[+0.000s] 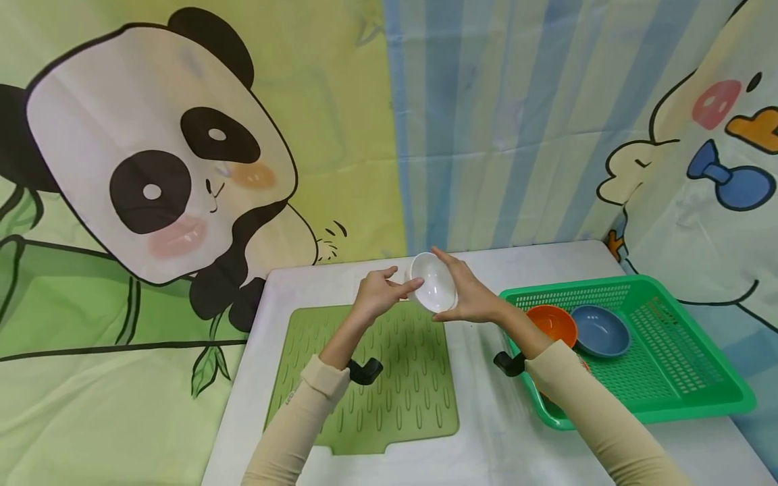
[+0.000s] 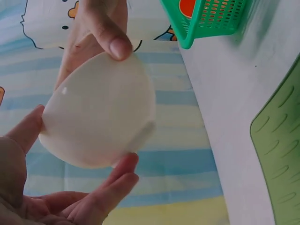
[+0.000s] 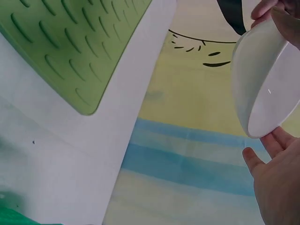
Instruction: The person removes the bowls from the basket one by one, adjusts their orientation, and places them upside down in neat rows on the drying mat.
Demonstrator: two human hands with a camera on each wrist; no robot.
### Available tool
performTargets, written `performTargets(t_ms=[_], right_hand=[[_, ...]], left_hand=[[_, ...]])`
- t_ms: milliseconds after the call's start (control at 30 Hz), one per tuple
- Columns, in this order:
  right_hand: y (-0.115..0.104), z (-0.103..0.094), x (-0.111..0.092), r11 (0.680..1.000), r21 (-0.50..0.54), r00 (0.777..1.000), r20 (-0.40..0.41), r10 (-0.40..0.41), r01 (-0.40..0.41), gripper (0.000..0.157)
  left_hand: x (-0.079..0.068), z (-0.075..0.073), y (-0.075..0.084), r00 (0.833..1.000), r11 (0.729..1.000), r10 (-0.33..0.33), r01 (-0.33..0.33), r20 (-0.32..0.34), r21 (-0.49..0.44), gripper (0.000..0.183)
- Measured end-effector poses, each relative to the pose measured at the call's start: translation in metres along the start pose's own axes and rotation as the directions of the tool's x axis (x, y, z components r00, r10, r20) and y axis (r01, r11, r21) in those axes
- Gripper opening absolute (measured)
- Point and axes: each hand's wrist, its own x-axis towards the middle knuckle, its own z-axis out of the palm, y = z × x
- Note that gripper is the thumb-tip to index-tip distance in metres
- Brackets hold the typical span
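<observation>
A white bowl (image 1: 436, 283) is held up between both hands above the far edge of the green mat (image 1: 395, 378), tilted so its inside faces the head view. My left hand (image 1: 381, 294) pinches its left side, thumb over the rim and fingers against the outside. On the other side my right hand (image 1: 473, 291) grips the bowl, with thumb and fingers spread along the rim. The left wrist view shows the smooth outer wall of the bowl (image 2: 98, 112); in the right wrist view the bowl (image 3: 258, 70) appears side-on.
On the right of the white table (image 1: 486, 418) stands a green basket (image 1: 675, 405), partly behind the right forearm. Inside it lie an orange bowl (image 1: 554, 322) and a blue bowl (image 1: 600, 331). A printed curtain (image 1: 340, 135) hangs behind the table.
</observation>
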Motion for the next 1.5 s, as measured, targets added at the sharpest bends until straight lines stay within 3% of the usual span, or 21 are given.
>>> performTargets(t_ms=[167, 300, 733, 967, 1067, 1267, 1500], right_hand=[[0.001, 0.005, -0.001, 1.0, -0.006, 1.0, -0.01, -0.01, 0.01, 0.123], [0.003, 0.009, -0.001, 1.0, -0.016, 1.0, -0.013, -0.015, 0.015, 0.124], [0.005, 0.018, -0.005, 1.0, -0.023, 1.0, -0.013, -0.014, 0.013, 0.119], [0.009, 0.023, -0.004, 0.998, 0.016, 0.998, -0.039, -0.058, 0.059, 0.119], [0.011, 0.025, -0.004, 0.996, 0.049, 0.996, -0.052, -0.067, 0.069, 0.12], [0.012, 0.028, -0.004, 0.993, 0.093, 0.996, -0.068, -0.062, 0.068, 0.12], [0.01, 0.027, -0.004, 0.988, 0.139, 0.995, -0.073, -0.061, 0.07, 0.121]], left_hand=[[-0.004, 0.002, 0.014, 0.995, 0.968, 0.062, -0.043, -0.073, 0.248, 0.098], [-0.008, 0.005, 0.023, 0.988, 0.933, 0.111, -0.067, -0.105, 0.354, 0.099], [-0.014, 0.013, 0.032, 0.965, 0.856, 0.201, -0.088, -0.17, 0.509, 0.103], [-0.017, 0.013, 0.034, 0.964, 0.832, 0.204, -0.079, -0.17, 0.548, 0.105], [-0.018, 0.012, 0.033, 0.96, 0.835, 0.216, -0.085, -0.181, 0.543, 0.104], [-0.019, 0.008, 0.026, 0.947, 0.868, 0.25, -0.126, -0.202, 0.481, 0.101], [-0.019, 0.001, 0.015, 0.954, 0.914, 0.225, -0.136, -0.198, 0.383, 0.101]])
